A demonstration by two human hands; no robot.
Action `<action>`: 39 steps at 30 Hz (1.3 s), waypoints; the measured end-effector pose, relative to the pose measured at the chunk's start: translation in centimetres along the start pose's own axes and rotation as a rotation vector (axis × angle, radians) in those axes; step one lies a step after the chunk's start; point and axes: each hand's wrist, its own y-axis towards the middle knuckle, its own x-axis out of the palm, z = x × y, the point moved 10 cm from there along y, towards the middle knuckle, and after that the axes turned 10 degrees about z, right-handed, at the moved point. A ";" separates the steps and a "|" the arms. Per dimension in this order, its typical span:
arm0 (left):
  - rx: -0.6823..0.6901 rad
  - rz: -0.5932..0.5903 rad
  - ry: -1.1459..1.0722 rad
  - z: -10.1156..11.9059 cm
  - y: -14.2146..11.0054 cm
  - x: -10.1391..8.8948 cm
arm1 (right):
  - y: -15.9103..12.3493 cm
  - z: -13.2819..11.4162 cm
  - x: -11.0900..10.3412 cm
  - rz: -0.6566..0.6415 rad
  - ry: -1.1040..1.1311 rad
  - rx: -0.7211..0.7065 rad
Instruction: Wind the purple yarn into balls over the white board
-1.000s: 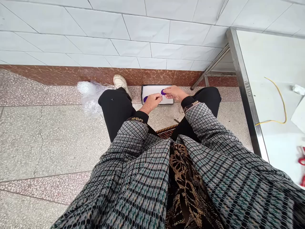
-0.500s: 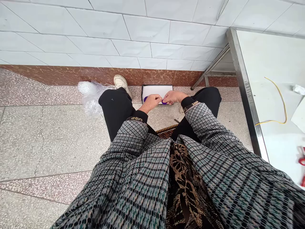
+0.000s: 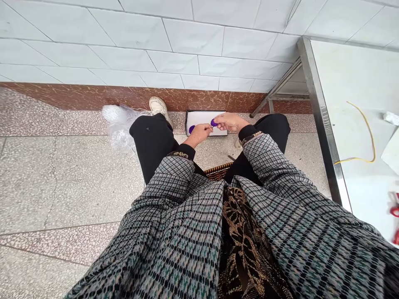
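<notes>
My right hand pinches a small, rounded purple piece between thumb and fingers. Just to its left, my left hand is closed in a pinch. A thin dark bit shows between its fingertips and the purple piece, too small to name. Both hands are over a shallow white box with a dark rim on the floor. Inside it, beside my left hand, lies another purple piece, partly hidden by that hand.
A clear plastic bag lies on the floor by my left shoe. On the right stands a metal-edged table with a yellow strand and a red-handled object. A tiled wall rises ahead.
My right hand has turned and lifted slightly, raising the purple piece higher over the box. More of the other purple piece now shows. My left hand has barely moved.
</notes>
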 end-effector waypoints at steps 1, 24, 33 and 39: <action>-0.007 0.005 0.005 -0.2 0.1 -0.1 | 0.0 0.2 0.3 -0.043 -0.039 0.006; 0.062 -0.051 -0.010 0.7 -0.5 0.8 | -0.1 -0.2 -0.1 0.039 0.161 -0.023; 0.041 -0.019 0.042 0.2 0.0 -0.5 | -0.1 1.4 1.1 -0.113 -0.344 -0.028; 0.114 -0.047 0.016 1.6 -0.7 -0.4 | 0.7 1.6 0.0 0.060 -0.301 -0.007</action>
